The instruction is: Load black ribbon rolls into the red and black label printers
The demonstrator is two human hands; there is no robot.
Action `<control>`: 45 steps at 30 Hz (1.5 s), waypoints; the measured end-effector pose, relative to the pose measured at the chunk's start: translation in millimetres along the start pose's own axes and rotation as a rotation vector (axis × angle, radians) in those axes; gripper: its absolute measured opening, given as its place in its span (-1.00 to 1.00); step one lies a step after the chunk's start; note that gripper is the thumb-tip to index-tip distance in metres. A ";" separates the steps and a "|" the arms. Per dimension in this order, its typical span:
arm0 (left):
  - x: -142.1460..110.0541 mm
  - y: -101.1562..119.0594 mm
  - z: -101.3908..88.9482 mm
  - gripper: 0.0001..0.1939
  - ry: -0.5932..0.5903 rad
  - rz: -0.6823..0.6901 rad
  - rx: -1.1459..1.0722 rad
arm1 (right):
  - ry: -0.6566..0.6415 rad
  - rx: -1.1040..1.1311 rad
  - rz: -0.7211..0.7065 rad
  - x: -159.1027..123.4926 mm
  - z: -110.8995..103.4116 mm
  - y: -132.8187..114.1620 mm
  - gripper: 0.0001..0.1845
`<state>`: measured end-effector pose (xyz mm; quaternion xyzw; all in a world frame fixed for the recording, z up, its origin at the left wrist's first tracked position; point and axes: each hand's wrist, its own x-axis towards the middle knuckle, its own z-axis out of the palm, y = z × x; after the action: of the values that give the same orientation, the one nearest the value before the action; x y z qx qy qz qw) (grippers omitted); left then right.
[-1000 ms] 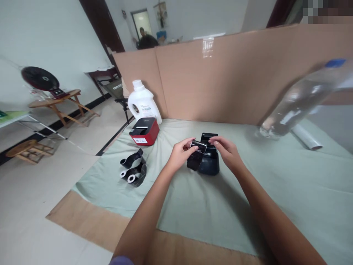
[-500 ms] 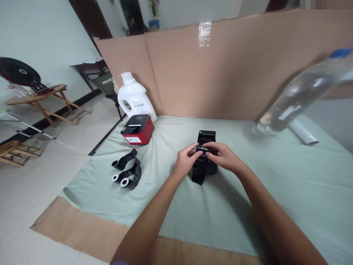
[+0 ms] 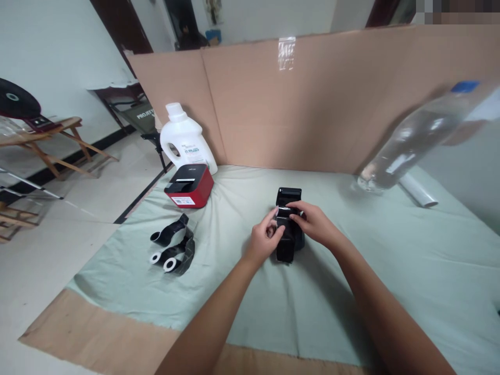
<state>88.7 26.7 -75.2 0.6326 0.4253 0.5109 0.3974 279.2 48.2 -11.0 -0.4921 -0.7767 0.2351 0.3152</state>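
A small roll of glossy black film (image 3: 287, 211) lies across a dark device with its lid (image 3: 289, 195) standing raised behind. From the roll a loose black strip (image 3: 286, 251) hangs down toward me. My right hand (image 3: 312, 221) grips the roll's right end between thumb and fingers. At the left end, my left hand (image 3: 265, 237) has its index fingertip on the roll and its thumb on the strip's edge, the other fingers curled. Most of the device is hidden under the strip and my hands.
Left of my hands lie unwound black film rolls with white cores (image 3: 171, 264). Behind them stand a red and black boxy device (image 3: 191, 186) and a white jug (image 3: 187, 138). A clear bottle (image 3: 414, 140) leans against the cardboard panel (image 3: 250, 104), near a grey tube (image 3: 419, 190).
My left thumb has moved lower, away from the roll, and the left fingers have spread wider. The hanging strip now lies straighter. The view has shifted slightly.
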 end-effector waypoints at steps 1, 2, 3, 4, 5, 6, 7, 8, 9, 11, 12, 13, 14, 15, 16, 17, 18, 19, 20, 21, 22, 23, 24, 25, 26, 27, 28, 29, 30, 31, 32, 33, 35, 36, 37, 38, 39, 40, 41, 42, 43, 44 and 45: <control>-2.4 2.0 0.2 -0.41 -0.017 0.023 0.007 | 0.005 -0.014 0.009 0.1 -0.3 1.7 -0.69; -4.8 4.2 0.3 -0.42 -0.032 0.043 0.012 | 0.011 -0.029 0.015 0.2 -0.5 3.4 -0.69; -7.4 6.7 0.5 -0.44 -0.044 0.055 0.017 | 0.016 -0.045 0.018 0.4 -0.6 5.0 -0.69; -9.9 9.2 0.8 -0.46 -0.051 0.061 0.021 | 0.021 -0.060 0.019 0.5 -0.5 6.5 -0.69; -12.5 11.5 1.3 -0.48 -0.055 0.062 0.023 | 0.024 -0.075 0.020 0.6 -0.2 7.6 -0.69; -15.0 13.7 1.8 -0.50 -0.059 0.061 0.023 | 0.025 -0.088 0.017 0.7 0.5 8.6 -0.69; -17.3 15.5 2.5 -0.53 -0.061 0.060 0.023 | 0.026 -0.101 0.012 0.8 1.5 9.3 -0.69; -19.3 16.9 3.2 -0.55 -0.065 0.060 0.024 | 0.028 -0.113 0.006 0.9 2.8 9.9 -0.69; -20.9 17.9 3.8 -0.58 -0.070 0.062 0.026 | 0.031 -0.126 -0.001 0.9 4.4 10.2 -0.68; -22.9 18.5 4.8 -0.65 -0.086 0.067 0.043 | 0.036 -0.162 -0.011 0.9 7.8 10.4 -0.67; -23.2 18.2 5.1 -0.68 -0.093 0.070 0.054 | 0.038 -0.186 -0.012 0.9 9.2 10.2 -0.67; -23.2 17.6 5.2 -0.70 -0.097 0.072 0.065 | 0.038 -0.218 -0.009 0.8 10.2 9.6 -0.66; -23.0 17.0 5.2 -0.72 -0.099 0.073 0.071 | 0.035 -0.257 -0.003 0.9 10.7 8.9 -0.65; -22.6 16.3 5.1 -0.74 -0.098 0.071 0.073 | 0.030 -0.301 0.005 0.9 10.6 8.1 -0.65; -22.2 15.7 5.0 -0.75 -0.095 0.068 0.074 | 0.026 -0.347 0.015 1.1 9.9 7.3 -0.65; -21.9 15.2 4.9 -0.77 -0.093 0.066 0.075 | 0.022 -0.390 0.027 1.3 8.9 6.7 -0.65; -21.7 15.0 4.8 -0.78 -0.092 0.063 0.077 | 0.016 -0.425 0.040 1.5 7.8 6.4 -0.65; -21.6 14.9 4.7 -0.79 -0.092 0.062 0.082 | 0.009 -0.442 0.054 1.8 6.7 6.6 -0.65; -21.7 15.1 4.7 -0.81 -0.092 0.063 0.089 | 0.002 -0.441 0.067 2.1 5.9 7.2 -0.65; -21.8 15.3 4.7 -0.82 -0.093 0.068 0.096 | -0.003 -0.425 0.079 2.4 5.5 8.3 -0.66; -21.9 15.6 4.7 -0.84 -0.094 0.074 0.102 | -0.007 -0.399 0.088 2.7 5.6 9.7 -0.66; -22.1 15.9 4.8 -0.85 -0.096 0.079 0.106 | -0.007 -0.366 0.093 3.0 6.2 11.4 -0.66; -22.2 16.2 4.8 -0.86 -0.094 0.083 0.108 | -0.005 -0.334 0.091 3.2 7.2 13.3 -0.66; -22.2 16.4 4.8 -0.86 -0.093 0.084 0.111 | -0.002 -0.308 0.084 3.5 8.5 15.4 -0.65; -22.2 16.5 4.8 -0.86 -0.092 0.082 0.112 | 0.003 -0.289 0.076 3.7 10.1 17.6 -0.65; -22.1 16.5 4.8 -0.86 -0.090 0.076 0.113 | 0.008 -0.277 0.068 3.8 12.0 19.9 -0.65; -22.0 16.5 4.8 -0.85 -0.090 0.067 0.114 | 0.012 -0.271 0.063 4.0 14.0 22.2 -0.65; -21.7 16.3 4.9 -0.84 -0.090 0.055 0.114 | 0.018 -0.271 0.059 4.1 16.2 24.4 -0.65; -21.4 16.2 5.0 -0.83 -0.089 0.042 0.114 | 0.028 -0.274 0.058 4.1 18.5 26.5 -0.66; -21.1 16.0 5.1 -0.82 -0.089 0.028 0.112 | 0.046 -0.276 0.060 4.2 20.8 28.3 -0.67; -20.8 15.8 5.3 -0.82 -0.086 0.017 0.111 | 0.068 -0.276 0.063 4.2 23.0 29.6 -0.68; -20.6 15.6 5.4 -0.81 -0.084 0.010 0.111 | 0.092 -0.272 0.072 4.2 25.0 30.4 -0.69; -20.4 15.6 5.5 -0.82 -0.082 0.008 0.111 | 0.145 -0.262 0.115 4.3 27.3 30.1 -0.72; -20.4 15.7 5.4 -0.82 -0.084 0.010 0.111 | 0.164 -0.259 0.156 4.4 27.5 29.2 -0.75; -20.5 15.8 5.3 -0.83 -0.083 0.011 0.111 | 0.176 -0.259 0.205 4.6 27.0 28.0 -0.77; -20.5 16.0 5.1 -0.83 -0.082 0.011 0.111 | 0.185 -0.261 0.251 4.9 25.9 26.7 -0.78; -20.4 16.3 4.9 -0.84 -0.082 0.008 0.112 | 0.179 -0.263 0.287 5.3 24.5 25.5 -0.77; -20.3 16.5 4.9 -0.84 -0.081 0.004 0.111 | 0.157 -0.261 0.310 5.9 22.8 24.7 -0.75; -20.1 16.6 4.9 -0.85 -0.078 -0.001 0.108 | 0.124 -0.256 0.319 6.6 21.1 24.4 -0.75; -19.8 16.8 5.1 -0.85 -0.076 -0.008 0.101 | 0.085 -0.249 0.318 7.6 19.6 24.6 -0.75; -19.6 17.1 5.5 -0.85 -0.074 -0.017 0.090 | 0.048 -0.242 0.315 8.7 18.3 25.2 -0.76; -19.4 17.4 6.1 -0.84 -0.071 -0.028 0.075 | 0.018 -0.238 0.316 10.0 17.4 26.1 -0.77; -19.6 17.8 6.8 -0.84 -0.065 -0.040 0.059 | -0.001 -0.237 0.318 11.3 16.7 27.1 -0.77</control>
<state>95.4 2.0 -65.7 0.6517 0.4398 0.4692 0.4022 280.3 68.5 -37.9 -0.6422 -0.7115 0.1889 0.2135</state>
